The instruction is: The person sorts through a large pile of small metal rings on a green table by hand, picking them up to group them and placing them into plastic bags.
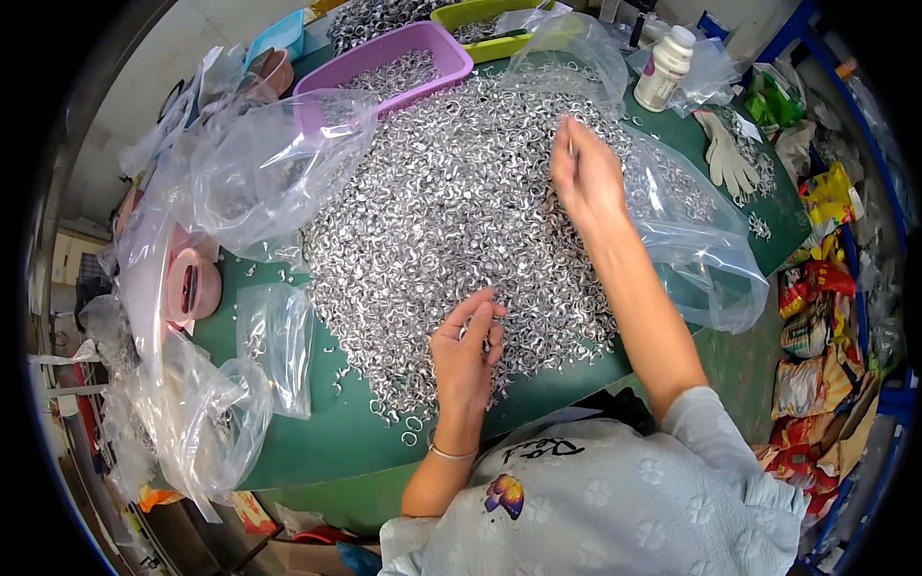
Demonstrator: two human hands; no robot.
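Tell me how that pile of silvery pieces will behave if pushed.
The pile of silvery pieces would likely shift and spread, being many small, loose bits. Their open, curved shapes might make some catch together.

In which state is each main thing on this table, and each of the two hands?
Left hand: fingers curled, contents unclear
Right hand: fingers bent, contents unclear
Metal pieces: loose, heaped
Purple tray: open, partly filled
Yellow-green tray: open, holding pieces
White bottle: capped
Glove: unworn, lying flat
Clear bags: crumpled
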